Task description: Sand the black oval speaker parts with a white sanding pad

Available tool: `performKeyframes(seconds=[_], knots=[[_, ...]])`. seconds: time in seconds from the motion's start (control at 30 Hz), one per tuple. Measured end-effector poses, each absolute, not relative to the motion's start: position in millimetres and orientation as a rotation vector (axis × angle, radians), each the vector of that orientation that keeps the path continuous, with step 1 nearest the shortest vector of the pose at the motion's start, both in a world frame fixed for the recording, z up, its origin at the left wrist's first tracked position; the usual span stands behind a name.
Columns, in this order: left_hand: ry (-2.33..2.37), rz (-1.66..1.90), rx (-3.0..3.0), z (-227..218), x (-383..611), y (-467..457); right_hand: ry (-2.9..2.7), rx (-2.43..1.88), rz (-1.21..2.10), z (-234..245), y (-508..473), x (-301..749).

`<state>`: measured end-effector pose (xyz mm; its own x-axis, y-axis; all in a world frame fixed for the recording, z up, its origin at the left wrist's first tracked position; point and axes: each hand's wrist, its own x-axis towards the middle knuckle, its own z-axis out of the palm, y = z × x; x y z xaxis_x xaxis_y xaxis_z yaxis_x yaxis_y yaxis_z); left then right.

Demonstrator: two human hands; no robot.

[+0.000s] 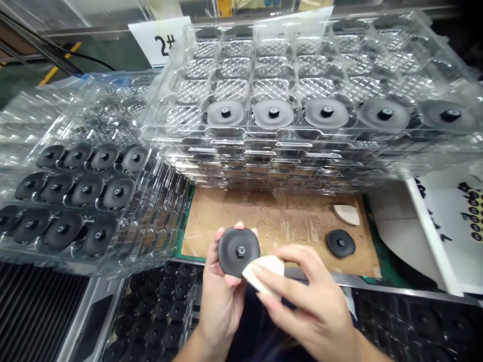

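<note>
My left hand [222, 296] grips a black rounded disc [231, 250] by its edges, its small central knob facing up at me. Between the fingers of my right hand [313, 296] is a cream-coloured wedge-shaped pad [270, 266], touching or overlapping the disc's lower right edge. A second black disc [340, 243] lies on the brown cardboard sheet [279, 211] to the right. Beyond it lies another cream wedge pad [347, 214].
Stacked clear plastic trays [260, 133] stand across the back, the top one with a front row of discs. More disc-filled trays [75, 201] are at left. A white box [433, 236] stands at right, and a tray of black parts [154, 311] lies below the bench edge.
</note>
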<state>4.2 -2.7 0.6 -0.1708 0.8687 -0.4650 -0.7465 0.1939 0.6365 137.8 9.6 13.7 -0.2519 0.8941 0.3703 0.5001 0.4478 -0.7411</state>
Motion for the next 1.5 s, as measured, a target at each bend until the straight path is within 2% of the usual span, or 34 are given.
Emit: performKeyframes(seconds=[0.4,0.47,0.67,0.87,0.97,1.1,1.23,1.4,1.5], knots=[[0.995,1.437,0.197,0.5,10.6,-3.8,-1.824,-1.194,0.623,15.2,6.8,142.0],[0.999,1.42,0.193,1.0,11.8,-3.0,-1.753,-1.161,0.769,10.6,11.2,144.2],[0.998,1.432,0.234,1.8,11.9,1.6,-1.125,-1.433,1.329,-30.1,39.8,170.0],[0.94,1.352,0.239,3.6,13.2,1.5,-0.766,-1.407,1.806,-55.6,-11.6,163.7],[0.929,1.289,0.234,10.0,17.5,1.4,-0.646,-1.433,1.919,-61.5,-31.6,161.1],[0.924,1.209,0.24,11.6,18.6,3.5,-0.622,-1.475,1.833,-60.5,-25.3,177.2],[0.893,1.063,0.156,0.4,18.7,5.2,-0.709,-1.482,1.573,-31.2,0.6,188.4],[0.896,1.009,0.152,-5.0,24.2,2.6,-1.516,-1.254,1.022,24.8,27.4,171.9],[0.972,0.947,0.16,-4.1,23.7,1.8,-1.837,-1.135,1.158,40.2,31.5,165.9]])
